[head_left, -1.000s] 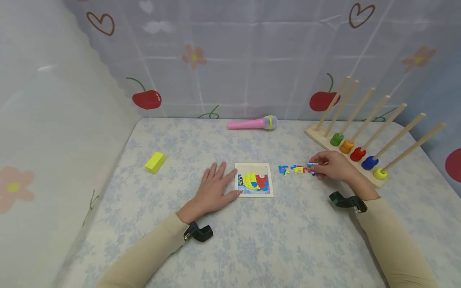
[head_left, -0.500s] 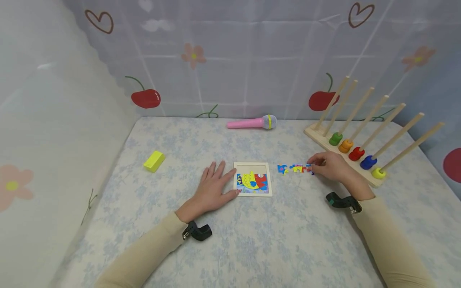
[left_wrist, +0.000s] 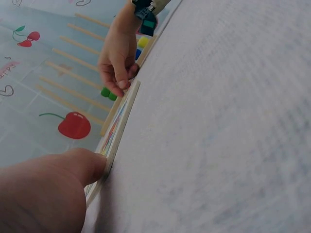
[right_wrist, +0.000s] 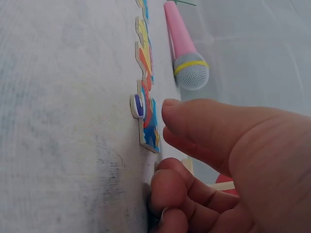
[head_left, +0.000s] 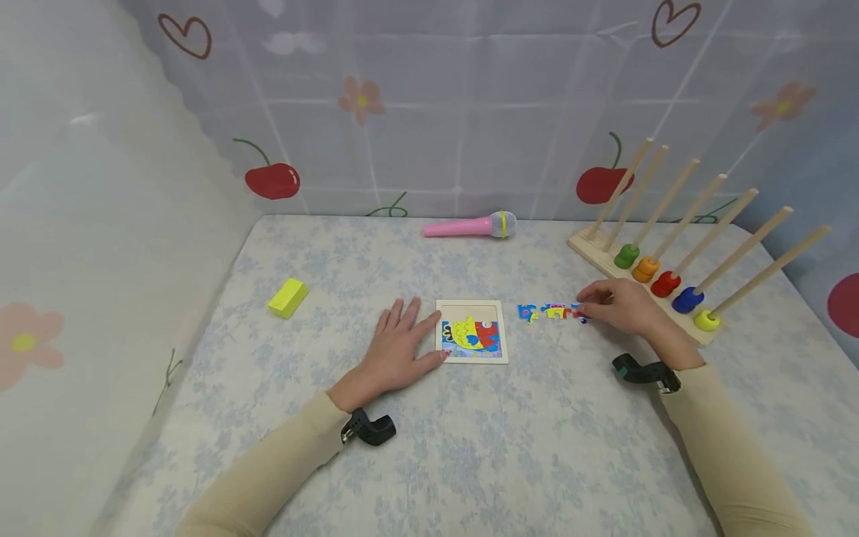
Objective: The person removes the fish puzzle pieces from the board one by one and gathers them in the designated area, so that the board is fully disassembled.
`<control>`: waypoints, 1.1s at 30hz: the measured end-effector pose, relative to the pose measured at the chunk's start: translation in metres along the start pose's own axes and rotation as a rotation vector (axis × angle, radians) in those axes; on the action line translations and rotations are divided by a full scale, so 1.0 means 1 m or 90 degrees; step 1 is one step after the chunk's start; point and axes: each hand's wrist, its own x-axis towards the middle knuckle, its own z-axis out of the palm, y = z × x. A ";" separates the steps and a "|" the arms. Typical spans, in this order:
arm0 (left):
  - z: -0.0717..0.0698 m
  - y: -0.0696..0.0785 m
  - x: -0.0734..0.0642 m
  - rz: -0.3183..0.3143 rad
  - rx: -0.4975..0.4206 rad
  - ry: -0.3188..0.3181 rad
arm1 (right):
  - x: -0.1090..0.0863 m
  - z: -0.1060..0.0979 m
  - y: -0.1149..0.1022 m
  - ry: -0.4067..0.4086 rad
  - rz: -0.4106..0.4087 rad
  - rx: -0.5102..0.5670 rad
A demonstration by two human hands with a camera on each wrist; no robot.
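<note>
My left hand lies spread on the cloth, thumb and index finger against the left edge of a square wooden puzzle tray. Fish puzzle pieces fill its lower part; bare wood shows along the top. To its right, a blue piece, a yellow-and-pink piece and a red-and-blue piece lie in a row. My right hand is at the row's right end, fingers loosely bent. In the right wrist view, the thumb tip is beside the red-and-blue piece, which lies on the cloth.
A wooden peg rack with coloured beads stands just behind my right hand. At the back edge lies a pink toy microphone. A yellow block sits at the left. Printed curtains close off the back.
The red-and-blue piece, tilted in my right fingers earlier, now lies flat at the end of the row. My right fingers have loosened from it. The left hand has stayed at the tray.
</note>
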 end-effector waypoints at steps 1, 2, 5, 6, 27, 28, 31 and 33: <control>0.000 0.000 0.000 0.000 0.001 0.001 | 0.000 0.000 0.000 0.002 0.004 0.003; 0.001 0.000 0.000 0.000 0.001 0.001 | -0.001 -0.001 0.000 0.002 0.007 0.008; 0.002 -0.001 0.000 -0.002 0.001 0.001 | 0.000 -0.001 0.000 0.003 0.007 0.019; 0.002 -0.002 0.000 -0.002 0.001 0.001 | 0.000 -0.001 0.001 0.003 0.006 0.022; 0.006 -0.004 0.001 -0.002 0.009 -0.002 | -0.001 0.000 -0.003 -0.002 0.034 0.057; 0.006 -0.004 0.001 -0.004 0.012 -0.004 | 0.000 -0.001 -0.003 0.000 0.032 0.057; 0.004 -0.004 0.001 -0.003 0.014 -0.003 | 0.001 -0.002 -0.006 0.007 0.032 0.055; 0.004 -0.004 0.002 -0.002 0.013 -0.003 | 0.002 -0.002 -0.008 0.016 0.029 0.053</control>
